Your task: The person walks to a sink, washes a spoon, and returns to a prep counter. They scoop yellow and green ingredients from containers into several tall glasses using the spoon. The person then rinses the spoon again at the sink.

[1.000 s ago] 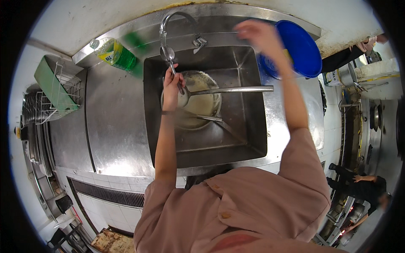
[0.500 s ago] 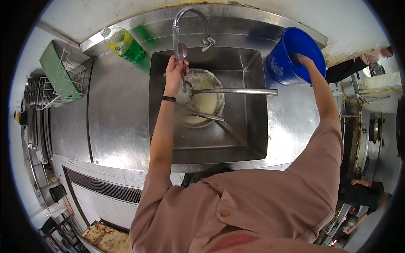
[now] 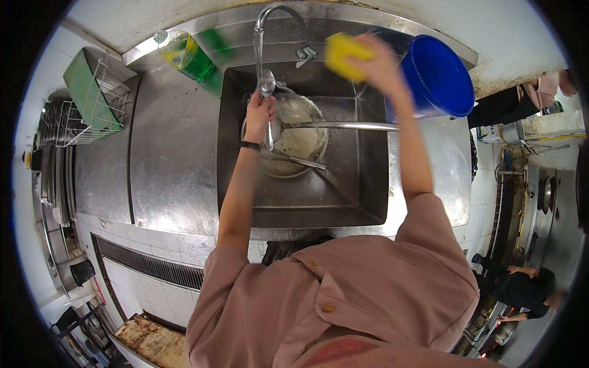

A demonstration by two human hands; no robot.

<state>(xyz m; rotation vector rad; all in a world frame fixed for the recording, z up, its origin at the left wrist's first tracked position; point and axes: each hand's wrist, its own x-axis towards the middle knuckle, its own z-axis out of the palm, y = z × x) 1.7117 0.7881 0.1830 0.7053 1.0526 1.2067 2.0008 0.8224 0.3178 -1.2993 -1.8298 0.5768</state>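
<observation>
My left hand (image 3: 260, 115) is closed around a metal spoon (image 3: 266, 83), its bowl under the water running from the curved faucet (image 3: 301, 30). My right hand (image 3: 383, 66), blurred by motion, grips a yellow sponge (image 3: 345, 57) above the sink's back right corner. Below the left hand, a round metal pot (image 3: 324, 116) with cloudy, whitish contents sits in the steel sink (image 3: 365, 199). A long-handled metal utensil (image 3: 350, 126) lies across the pot, its handle reaching over the sink's right edge. A shorter metal handle (image 3: 305, 162) rests at the pot's near side.
A blue bucket (image 3: 438, 80) stands on the counter right of the sink. At the back left is a bottle of green liquid (image 3: 189, 58). Farther left, a wire rack (image 3: 116, 101) holds a green board (image 3: 92, 92). Other people (image 3: 527, 291) are at the far right.
My right hand has come out of the blue bucket and moved left with the yellow sponge. My left hand keeps the spoon under the stream, slightly lower.
</observation>
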